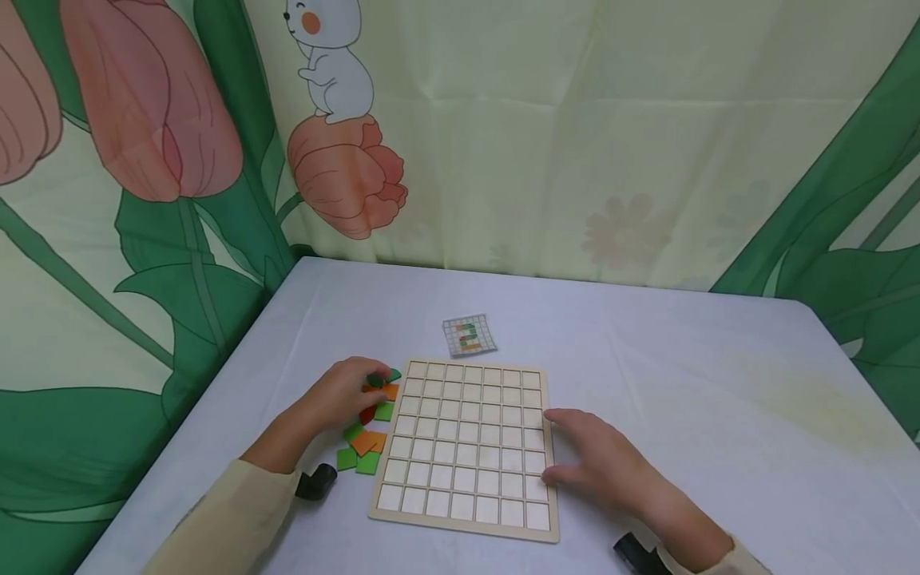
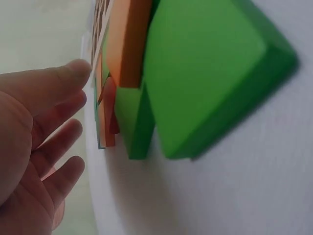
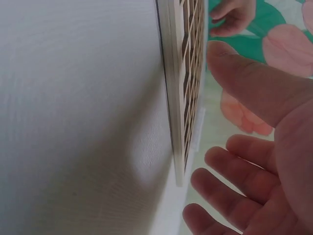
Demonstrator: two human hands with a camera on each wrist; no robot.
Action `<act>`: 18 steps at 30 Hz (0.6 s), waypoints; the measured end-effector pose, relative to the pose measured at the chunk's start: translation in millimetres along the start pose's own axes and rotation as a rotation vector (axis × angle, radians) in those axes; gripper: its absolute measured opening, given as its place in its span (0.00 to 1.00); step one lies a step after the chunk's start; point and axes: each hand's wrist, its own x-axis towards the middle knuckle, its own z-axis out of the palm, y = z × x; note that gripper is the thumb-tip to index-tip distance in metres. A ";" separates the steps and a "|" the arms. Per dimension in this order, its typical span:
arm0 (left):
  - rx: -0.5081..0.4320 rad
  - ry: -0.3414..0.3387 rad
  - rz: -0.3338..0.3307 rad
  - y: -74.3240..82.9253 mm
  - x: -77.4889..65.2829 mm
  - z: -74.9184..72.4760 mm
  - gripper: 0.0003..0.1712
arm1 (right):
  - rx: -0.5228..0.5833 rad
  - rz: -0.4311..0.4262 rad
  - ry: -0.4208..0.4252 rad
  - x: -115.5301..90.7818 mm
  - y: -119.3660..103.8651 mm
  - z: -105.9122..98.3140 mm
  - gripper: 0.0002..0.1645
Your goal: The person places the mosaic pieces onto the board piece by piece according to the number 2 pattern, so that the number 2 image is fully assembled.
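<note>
A wooden grid board [image 1: 463,539] with square cells lies flat on the white table. My left hand [image 1: 343,393] hovers over a loose pile of green, orange and red tiles along the board's left edge; its fingers are loosely bent with nothing between them. In the left wrist view a green tile [image 2: 210,68] lies nearest, beside an orange tile [image 2: 129,44], and the left fingertips stand apart from both. At the board's right edge is my right hand [image 1: 604,459], thumb and fingers spread and holding nothing. The right wrist view shows its thumb [image 3: 244,81] near the board's side.
Behind the board lies a small pattern card [image 1: 470,335] printed with a grid and a coloured figure. The white table [image 1: 683,375] runs back to a curtain [image 1: 503,160] with tulips and a white animal. Black wrist cameras [image 1: 316,482] sit by both sleeves.
</note>
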 end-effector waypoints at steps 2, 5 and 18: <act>-0.009 -0.009 -0.005 -0.1 1.0 0.6 0.14 | -0.009 -0.009 -0.017 -0.3 -0.4 1.8 0.43; -0.011 -0.020 -0.010 -0.7 2.3 2.1 0.13 | -0.027 -0.025 -0.034 -1.5 -1.3 4.3 0.41; 0.006 -0.037 -0.019 -4.3 7.2 4.6 0.09 | -0.084 -0.075 -0.049 -0.2 0.7 7.8 0.40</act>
